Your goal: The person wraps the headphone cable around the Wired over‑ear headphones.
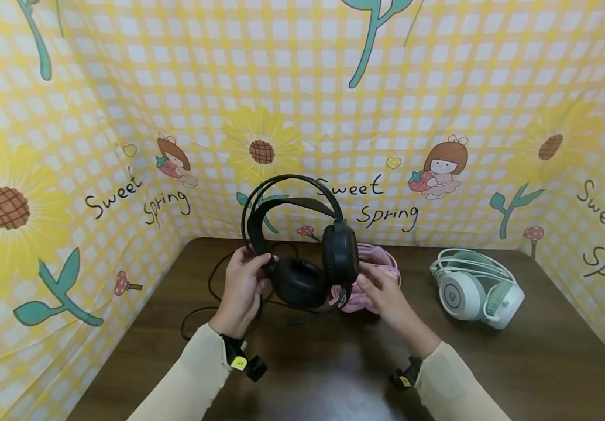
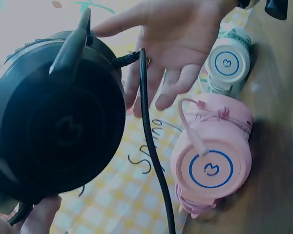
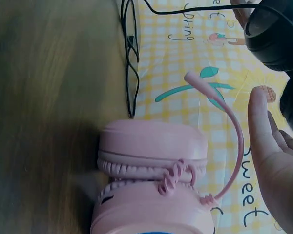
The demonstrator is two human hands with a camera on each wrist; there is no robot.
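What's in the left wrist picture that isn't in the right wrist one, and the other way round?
Only the left wrist view shows the green headset and the logo on the black headset.

Only the right wrist view shows the sunflower and the black cord lying on the table.

Both show the black headset, the pink headset, the right hand, a bit of the left hand and the checked cloth.
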